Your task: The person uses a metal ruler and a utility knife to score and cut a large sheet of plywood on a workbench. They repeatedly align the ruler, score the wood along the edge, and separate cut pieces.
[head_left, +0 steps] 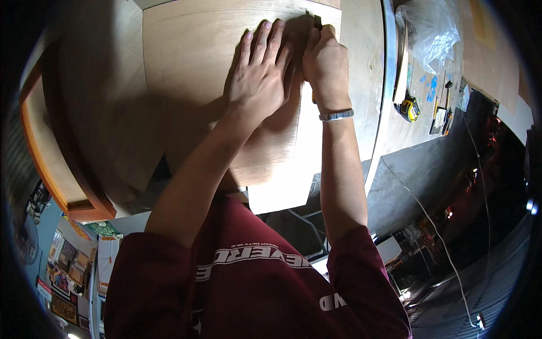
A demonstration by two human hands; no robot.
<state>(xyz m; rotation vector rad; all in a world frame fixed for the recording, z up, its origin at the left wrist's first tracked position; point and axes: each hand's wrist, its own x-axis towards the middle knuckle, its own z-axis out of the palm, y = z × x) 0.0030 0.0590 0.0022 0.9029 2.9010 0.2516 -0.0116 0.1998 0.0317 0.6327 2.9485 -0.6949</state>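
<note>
A thin light-brown wood sheet [186,56] lies in front of me. My left hand [259,79] is spread over it, palm down, its fingers pointing to the far edge. Close beside it, near the sheet's far right corner, my right hand [327,62] is closed around a slim tool [318,22]. Only the tool's dark end shows past the fingers; the fist hides the rest, so its kind is unclear. Under my right wrist runs a brightly lit white strip [282,195], which juts out at the near edge.
On the right, a board holds a yellow-and-black tape measure [410,109], a clear plastic bag [432,34] and small hand tools [443,113]. An orange-brown curved wooden frame [42,141] stands at the left. A pale cable [432,220] hangs at the right.
</note>
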